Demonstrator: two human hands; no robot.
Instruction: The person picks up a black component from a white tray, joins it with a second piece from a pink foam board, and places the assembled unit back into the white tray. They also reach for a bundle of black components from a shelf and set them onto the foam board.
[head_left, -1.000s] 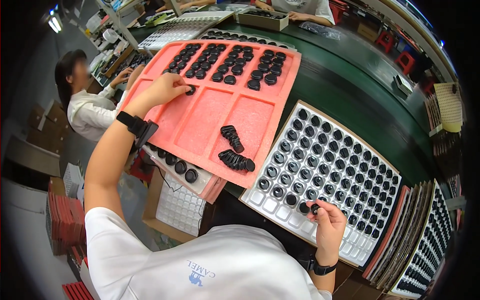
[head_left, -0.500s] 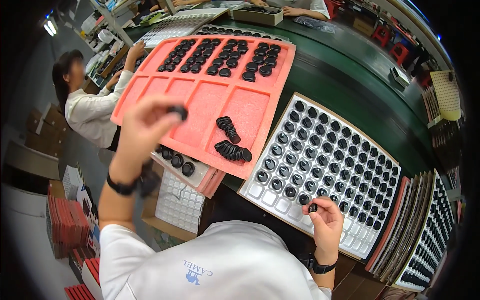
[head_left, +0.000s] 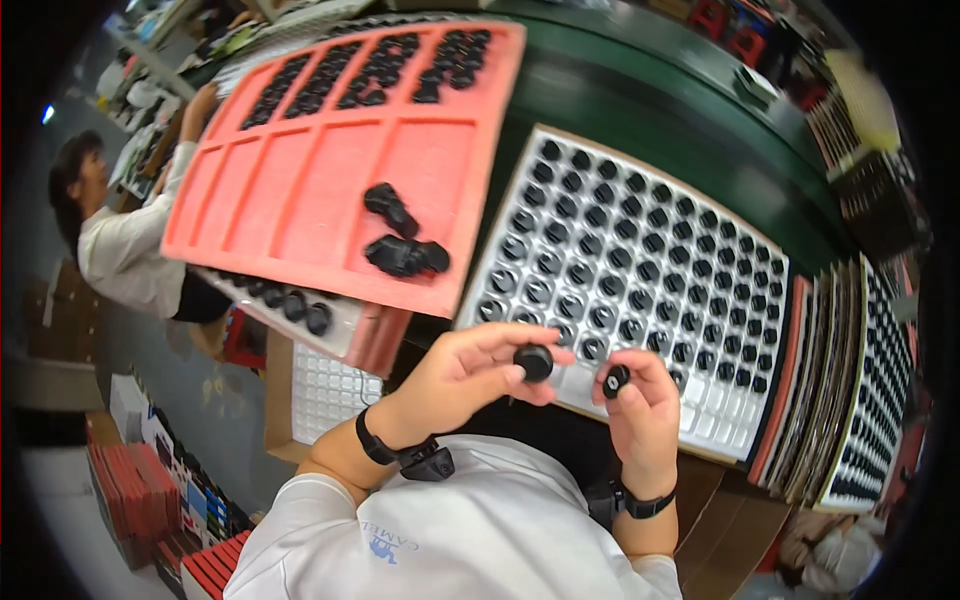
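In front of my chest, my left hand [head_left: 470, 375] pinches a round black cap-like part [head_left: 533, 364] between thumb and fingers. Close beside it on the right, my right hand [head_left: 645, 405] grips a smaller black part [head_left: 615, 381], which shows a pale spot on its face. The two parts are apart. Beyond my hands lies a white moulded tray [head_left: 728, 420] with rows of black round pieces in its pockets; several pockets along its near edge hold nothing. To the left, a pink foam tray [head_left: 330, 190] carries black caps in its far compartments and two leaning stacks of black parts [head_left: 405, 255] nearer me.
Under the pink tray sits another tray with black pieces [head_left: 290, 302]. Stacked trays [head_left: 815, 370] stand on edge at the right. A green work surface [head_left: 620, 90] stretches behind. At the left, a co-worker in a white top [head_left: 135, 240] reaches toward the bench.
My left hand has come down and right from over the pink tray, bringing the black cap beside my right hand. My right hand still holds its part. The view has shifted.
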